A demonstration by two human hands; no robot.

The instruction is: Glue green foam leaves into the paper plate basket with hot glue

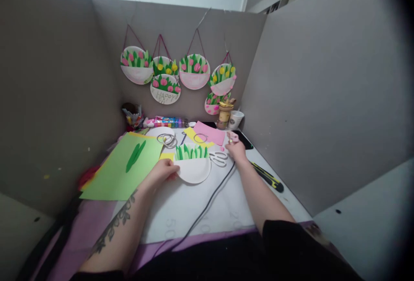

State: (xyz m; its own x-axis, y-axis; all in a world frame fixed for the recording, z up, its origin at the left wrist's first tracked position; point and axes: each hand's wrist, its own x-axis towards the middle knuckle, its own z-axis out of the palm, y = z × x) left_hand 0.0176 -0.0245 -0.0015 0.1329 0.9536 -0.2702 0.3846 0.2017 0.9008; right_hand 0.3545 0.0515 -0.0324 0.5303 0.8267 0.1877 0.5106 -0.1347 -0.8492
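Green paper leaves (192,152) stand out of a white paper-plate pocket (194,171) near the middle of the table. My left hand (165,170) pinches the pocket's left edge. At the right, my right hand (236,148) is closed around a small pink tool (232,137), perhaps a glue gun, beside a black cable (211,198). White-handled scissors (219,158) lie between the pocket and my right hand. Light green sheets (113,177) with dark green leaf strips (135,156) on top are left of my left hand.
Pink paper (211,133), wire coils (167,140) and a paper plate (160,131) lie farther back. A black-yellow cutter (268,177) is by the right edge. A paper cup (236,119) stands at the back right. Decorated plates (194,79) hang on the grey partition (181,17).
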